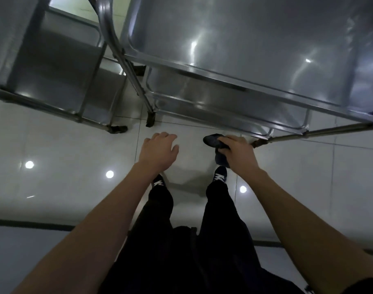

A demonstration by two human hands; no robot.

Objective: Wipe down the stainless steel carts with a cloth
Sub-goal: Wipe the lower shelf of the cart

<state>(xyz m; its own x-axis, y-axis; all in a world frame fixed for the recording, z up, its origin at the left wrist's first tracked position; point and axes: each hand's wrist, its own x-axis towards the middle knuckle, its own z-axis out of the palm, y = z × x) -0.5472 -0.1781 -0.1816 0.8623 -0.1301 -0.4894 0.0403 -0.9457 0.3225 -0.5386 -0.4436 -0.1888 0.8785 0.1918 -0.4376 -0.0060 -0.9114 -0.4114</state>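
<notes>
Down below, black trousers and dark shoes (220,174) stand on the pale tiled floor (64,149). The left hand (159,149) hovers empty, fingers loosely curved. The right hand (237,152) grips a dark cloth (213,141), bunched beside the near corner of the right steel cart (245,49). Beyond on the left, a second cart (54,66) stands just beside it.

Two carts (245,60) side by side — beyond feet (220,175)
</notes>
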